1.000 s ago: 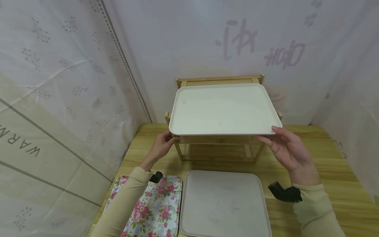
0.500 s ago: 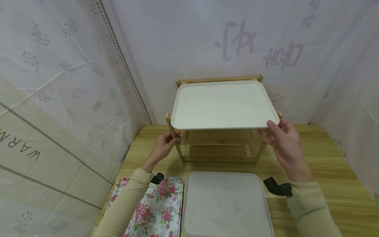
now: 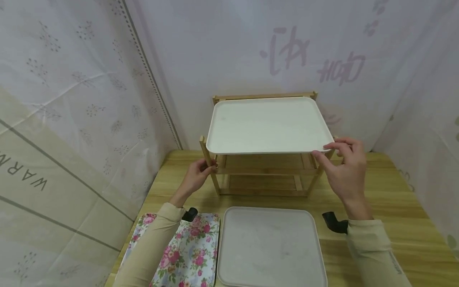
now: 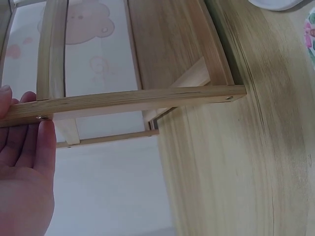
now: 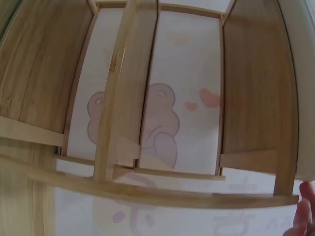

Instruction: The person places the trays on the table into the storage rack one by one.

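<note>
A white tray [image 3: 269,125] lies across the top of a wooden rack [image 3: 263,171], which has lower shelves beneath. My left hand [image 3: 195,175] grips the rack's left front post; in the left wrist view, thumb and fingers [image 4: 47,147] lie on either side of that post. At the tray's right front corner, my right hand [image 3: 346,167] holds the rim with thumb and fingertips. Only some fingertips of it [image 5: 304,211] show at the edge of the right wrist view, beside the tray's pale rim [image 5: 302,98].
A grey-white tray [image 3: 272,247] lies on the wooden table [image 3: 394,199] in front of the rack. To its left is a flowered tray [image 3: 195,255], partly covered by my left forearm. Printed cloth [image 3: 229,52] hangs behind and at both sides.
The white tray's front edge has moved up and back, onto the rack. My right hand has shifted its hold at the corner. The left hand stays at the left post.
</note>
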{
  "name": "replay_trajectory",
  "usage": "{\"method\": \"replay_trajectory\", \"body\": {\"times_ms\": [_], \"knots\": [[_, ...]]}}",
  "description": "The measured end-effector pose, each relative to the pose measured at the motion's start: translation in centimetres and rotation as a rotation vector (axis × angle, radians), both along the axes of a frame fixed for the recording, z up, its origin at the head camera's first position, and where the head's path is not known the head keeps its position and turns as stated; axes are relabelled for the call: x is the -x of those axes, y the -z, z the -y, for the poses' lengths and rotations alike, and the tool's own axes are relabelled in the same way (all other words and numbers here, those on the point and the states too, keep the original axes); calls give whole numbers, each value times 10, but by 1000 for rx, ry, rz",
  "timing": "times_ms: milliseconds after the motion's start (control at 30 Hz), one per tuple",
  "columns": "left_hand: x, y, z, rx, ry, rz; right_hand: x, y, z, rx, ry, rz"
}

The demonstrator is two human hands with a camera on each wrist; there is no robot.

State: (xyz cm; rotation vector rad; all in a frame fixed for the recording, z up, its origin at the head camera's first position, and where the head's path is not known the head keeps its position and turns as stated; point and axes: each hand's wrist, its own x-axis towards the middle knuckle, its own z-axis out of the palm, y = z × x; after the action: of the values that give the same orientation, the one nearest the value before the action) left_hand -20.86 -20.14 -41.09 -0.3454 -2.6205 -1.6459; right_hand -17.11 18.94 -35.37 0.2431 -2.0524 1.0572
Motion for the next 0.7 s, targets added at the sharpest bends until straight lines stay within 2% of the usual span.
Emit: {"method": "replay_trajectory", "body": {"times_ms": [67, 167, 367, 700], "knots": [[7, 8, 2, -22, -7, 5, 5, -1, 1, -14, 17, 8], [10, 12, 2, -33, -17, 12, 12, -3, 2, -41, 46, 39], [11, 11, 1, -20, -29, 15, 18, -6, 6, -95, 110, 84], [10, 11, 1, -38, -31, 36, 25, -8, 13, -75, 141, 90]]}}
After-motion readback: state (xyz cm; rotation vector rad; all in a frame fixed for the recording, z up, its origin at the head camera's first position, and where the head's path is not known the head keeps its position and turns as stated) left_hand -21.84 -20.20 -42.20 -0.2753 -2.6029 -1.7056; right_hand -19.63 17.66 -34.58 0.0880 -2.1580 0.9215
